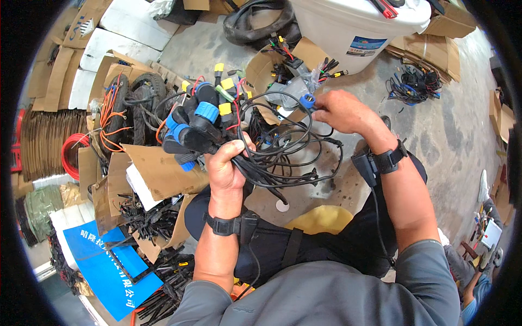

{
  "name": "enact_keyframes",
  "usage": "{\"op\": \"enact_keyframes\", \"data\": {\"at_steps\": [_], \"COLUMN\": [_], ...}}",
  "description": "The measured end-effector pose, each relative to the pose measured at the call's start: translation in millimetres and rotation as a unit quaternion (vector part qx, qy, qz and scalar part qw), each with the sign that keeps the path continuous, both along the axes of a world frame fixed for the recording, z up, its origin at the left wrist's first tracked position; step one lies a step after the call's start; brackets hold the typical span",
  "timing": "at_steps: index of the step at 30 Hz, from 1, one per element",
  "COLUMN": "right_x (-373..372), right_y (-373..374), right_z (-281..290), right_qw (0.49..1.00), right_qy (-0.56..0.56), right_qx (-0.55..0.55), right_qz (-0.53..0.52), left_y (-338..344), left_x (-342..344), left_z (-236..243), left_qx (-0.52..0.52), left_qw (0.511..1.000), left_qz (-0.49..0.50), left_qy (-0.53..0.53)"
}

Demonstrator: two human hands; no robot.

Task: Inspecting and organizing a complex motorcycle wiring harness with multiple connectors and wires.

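Observation:
My left hand (227, 163) is closed around a bundle of black cables (272, 163), which hangs in loose loops toward the right. Above that fist, a cluster of black plugs with blue collars (206, 112) fans out, along with yellow-tagged leads and thin red wires. My right hand (345, 111) pinches a small blue plug (308, 101) beside the cable loops; its fingertips are partly hidden behind the plug. Just beyond the cables stands an open cardboard box (262, 69) with connectors, wires and clear plastic bags in it.
A large white tub (353, 27) stands at the far side, near a black rubber tube (258, 24). More black wiring (414, 87) lies on the floor at right. Boxes of cables (155, 209) and a blue sign (111, 271) crowd the left. Another person (478, 271) is at far right.

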State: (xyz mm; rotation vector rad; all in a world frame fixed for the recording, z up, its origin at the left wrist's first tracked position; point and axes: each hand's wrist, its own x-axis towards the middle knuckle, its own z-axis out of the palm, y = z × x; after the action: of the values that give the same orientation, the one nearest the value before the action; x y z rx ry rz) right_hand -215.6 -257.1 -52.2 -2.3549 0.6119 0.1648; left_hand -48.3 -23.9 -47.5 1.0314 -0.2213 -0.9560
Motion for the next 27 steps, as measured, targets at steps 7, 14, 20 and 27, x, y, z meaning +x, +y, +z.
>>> {"op": "enact_keyframes", "data": {"at_steps": [7, 14, 20, 27], "right_x": [16.2, 16.2, 21.8, 16.4], "right_y": [28.1, 22.6, 29.3, 22.1], "right_z": [-7.1, 8.8, -6.0, -17.3], "right_qw": [0.963, 0.832, 0.871, 0.934], "right_qy": [-0.115, -0.174, -0.157, -0.348], "right_qx": [0.238, 0.499, 0.447, -0.037], "right_qz": [-0.042, -0.168, -0.128, -0.071], "left_y": [0.0, -0.8, -3.8, -12.3], "left_x": [2.8, 3.0, 0.7, -8.9], "left_z": [-2.9, -4.2, -9.4, -5.3], "left_qx": [-0.002, 0.057, 0.087, 0.112], "left_qw": [0.999, 0.995, 0.994, 0.989], "left_qz": [0.025, 0.08, 0.062, 0.054], "left_qy": [0.019, -0.01, -0.026, -0.075]}}
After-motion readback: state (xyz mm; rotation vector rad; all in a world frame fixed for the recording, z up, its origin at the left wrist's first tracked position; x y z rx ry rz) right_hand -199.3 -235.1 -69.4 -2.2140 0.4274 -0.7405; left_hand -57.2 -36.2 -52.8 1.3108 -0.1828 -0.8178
